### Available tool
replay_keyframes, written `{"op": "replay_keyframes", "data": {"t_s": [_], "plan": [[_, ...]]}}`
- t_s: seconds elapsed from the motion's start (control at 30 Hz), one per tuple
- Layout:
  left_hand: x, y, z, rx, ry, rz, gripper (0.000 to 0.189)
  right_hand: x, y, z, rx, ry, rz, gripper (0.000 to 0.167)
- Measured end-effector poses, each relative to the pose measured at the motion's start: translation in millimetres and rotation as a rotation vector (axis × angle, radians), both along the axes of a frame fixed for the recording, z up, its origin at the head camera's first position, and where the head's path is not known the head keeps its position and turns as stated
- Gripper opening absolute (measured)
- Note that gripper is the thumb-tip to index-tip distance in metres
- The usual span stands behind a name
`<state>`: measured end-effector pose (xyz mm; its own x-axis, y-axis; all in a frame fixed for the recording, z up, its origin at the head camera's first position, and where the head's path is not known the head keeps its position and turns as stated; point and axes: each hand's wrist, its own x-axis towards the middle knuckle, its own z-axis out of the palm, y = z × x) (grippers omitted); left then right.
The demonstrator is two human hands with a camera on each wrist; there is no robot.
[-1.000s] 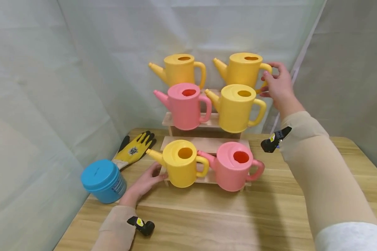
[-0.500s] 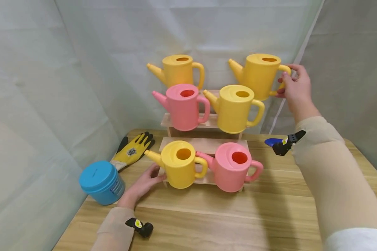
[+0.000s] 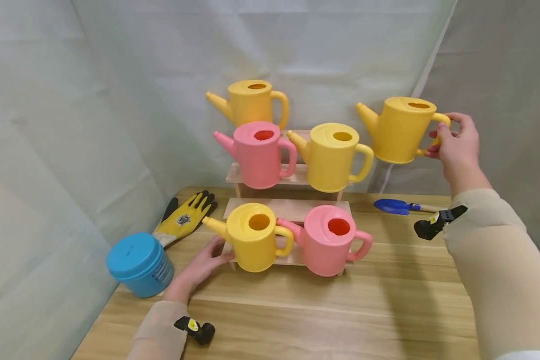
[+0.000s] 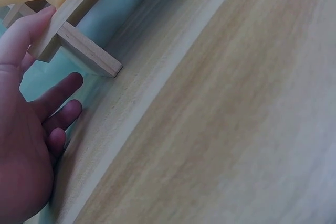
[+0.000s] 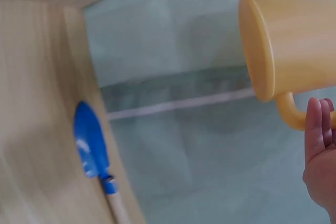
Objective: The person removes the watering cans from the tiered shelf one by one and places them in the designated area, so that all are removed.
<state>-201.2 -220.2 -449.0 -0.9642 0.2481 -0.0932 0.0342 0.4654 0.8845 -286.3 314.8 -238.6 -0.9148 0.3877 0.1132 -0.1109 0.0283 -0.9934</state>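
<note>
My right hand (image 3: 462, 147) grips a yellow watering can (image 3: 402, 132) by its handle, in the air right of the tiered wooden stand (image 3: 281, 209). The right wrist view shows the underside of that watering can (image 5: 307, 43), with fingers around the handle. My left hand (image 3: 204, 262) holds the left end of the lowest shelf. From the left wrist, the thumb lies over the shelf end (image 4: 47, 48) while other fingers are loosely bent beside the leg. A yellow watering can (image 3: 251, 245) and a pink watering can (image 3: 326, 250) sit on that bottom shelf.
Higher tiers bear a pink watering can (image 3: 258, 162), a yellow watering can (image 3: 330, 165) and another yellow watering can (image 3: 252, 107). A lidded blue tub (image 3: 139, 270) and yellow-black gloves (image 3: 184, 220) lie left. A blue trowel (image 3: 392, 206) lies right, by the cloth backdrop (image 3: 306, 55).
My right hand has carried the yellow watering can off the top tier, rightward and then lower, uncovering the trowel. The left hand stays at the shelf end.
</note>
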Motion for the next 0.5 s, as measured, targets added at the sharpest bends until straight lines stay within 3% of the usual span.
{"op": "replay_keyframes", "data": {"t_s": [0.33, 0.5], "plan": [[-0.6, -3.4, -2.4, -0.004, 0.004, 0.004, 0.069, 12.6, 11, -56.1, 0.129, -0.073, -0.038, 0.045], [-0.2, -5.7, -3.4, 0.008, 0.004, 0.014, 0.067, 16.3, 12, -81.0, 0.107, -0.075, -0.025, 0.043]]}}
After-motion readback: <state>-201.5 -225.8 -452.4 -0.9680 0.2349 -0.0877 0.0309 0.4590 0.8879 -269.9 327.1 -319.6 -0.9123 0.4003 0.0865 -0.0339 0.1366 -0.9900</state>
